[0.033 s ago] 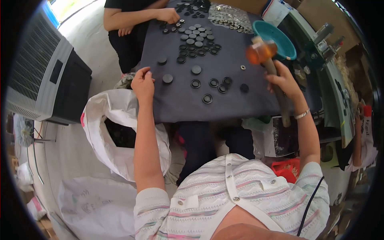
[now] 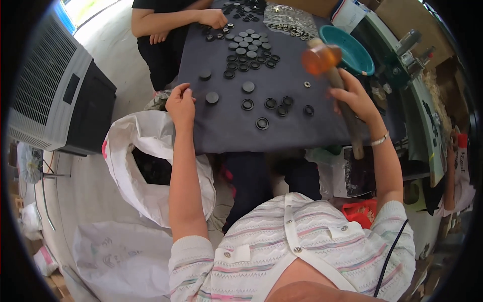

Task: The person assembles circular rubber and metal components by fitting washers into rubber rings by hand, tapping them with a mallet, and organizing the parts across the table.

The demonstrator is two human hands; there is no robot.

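Observation:
My right hand (image 2: 353, 98) is wrapped round the wooden handle of a mallet (image 2: 322, 59) with an amber-orange head. The mallet is raised over the right side of the table, its head slightly blurred. At the table's left edge, my left hand (image 2: 181, 103) has loosely bent fingers, and nothing shows in it. Close to it lie a grey round cap (image 2: 212, 97) and a second grey cap (image 2: 205, 75). Further right are another cap (image 2: 248, 87) and several black rings (image 2: 270, 103). One black ring (image 2: 309, 109) and a small metal ring (image 2: 307, 84) lie nearest the mallet.
Many caps (image 2: 245, 44) and rings cover the far middle of the dark tabletop (image 2: 221, 131). Behind are a clear bag of metal rings (image 2: 287, 21) and a teal basin (image 2: 347, 49). A co-worker's hand (image 2: 215, 18) handles parts at the far left. A white sack (image 2: 121, 146) stands at lower left.
The mallet head has shifted a little left, with my right hand still round its handle. The black part nearest it now shows a ring-shaped face. My left hand stays almost still.

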